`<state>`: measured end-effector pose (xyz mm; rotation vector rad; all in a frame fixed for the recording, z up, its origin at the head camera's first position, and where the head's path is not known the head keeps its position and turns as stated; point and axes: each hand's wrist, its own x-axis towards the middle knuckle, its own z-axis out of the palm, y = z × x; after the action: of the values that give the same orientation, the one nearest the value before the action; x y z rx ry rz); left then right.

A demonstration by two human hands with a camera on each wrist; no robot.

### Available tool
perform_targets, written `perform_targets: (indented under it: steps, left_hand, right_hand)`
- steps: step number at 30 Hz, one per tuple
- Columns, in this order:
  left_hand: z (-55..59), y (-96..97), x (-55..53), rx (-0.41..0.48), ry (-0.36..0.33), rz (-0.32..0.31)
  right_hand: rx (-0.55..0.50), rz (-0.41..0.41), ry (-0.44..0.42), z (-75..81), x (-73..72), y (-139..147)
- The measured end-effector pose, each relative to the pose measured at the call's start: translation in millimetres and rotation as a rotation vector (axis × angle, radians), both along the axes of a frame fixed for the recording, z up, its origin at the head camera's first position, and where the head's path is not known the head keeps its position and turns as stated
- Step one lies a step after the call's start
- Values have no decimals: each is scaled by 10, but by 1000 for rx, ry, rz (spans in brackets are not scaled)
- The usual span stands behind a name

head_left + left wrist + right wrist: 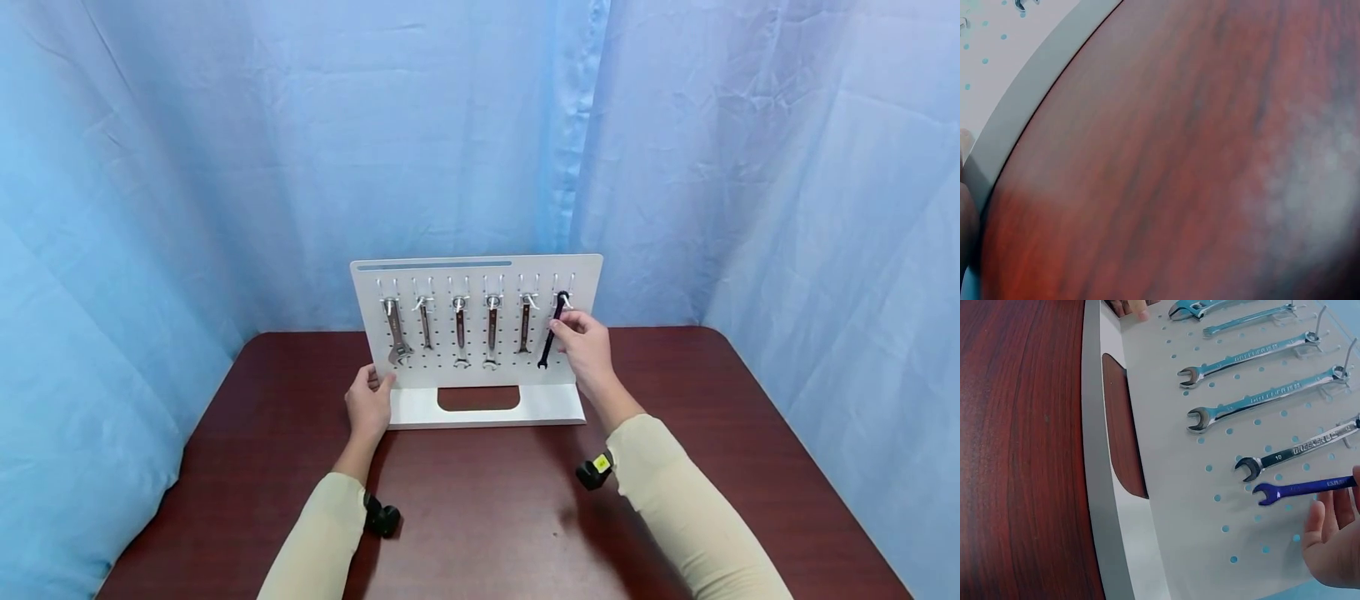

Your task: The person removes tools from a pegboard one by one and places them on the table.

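A dark combination wrench (552,333) sits at the rightmost hook of the white pegboard (480,379), its ring end at the hook. My right hand (588,346) pinches its upper shaft between thumb and fingers. The right wrist view shows the same wrench (1304,487) in blue-purple, slanting, open end free. At the board's lower left corner, my left hand (369,404) grips the edge, thumb in front. Only a sliver of that hand shows in the left wrist view. Silver wrenches hang on the other hooks, among them an adjustable wrench (397,333) at far left.
The pegboard leans on a base with a cut-out slot (478,398), standing on a dark red wooden table (480,500). Blue curtains (450,150) surround the table at the back and sides.
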<state>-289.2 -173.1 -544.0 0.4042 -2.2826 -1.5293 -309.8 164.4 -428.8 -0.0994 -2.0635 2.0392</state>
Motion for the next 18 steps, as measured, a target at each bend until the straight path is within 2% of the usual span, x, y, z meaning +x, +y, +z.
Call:
perform_targets:
  steps: [8, 18]
  left_hand:
    - [-40, -11, 48, 14, -2, -20]
    - [0, -23, 49, 8, 10, -33]
  right_hand:
    - [59, 54, -53, 25, 77, 91]
    - [100, 101, -21, 129, 209, 182]
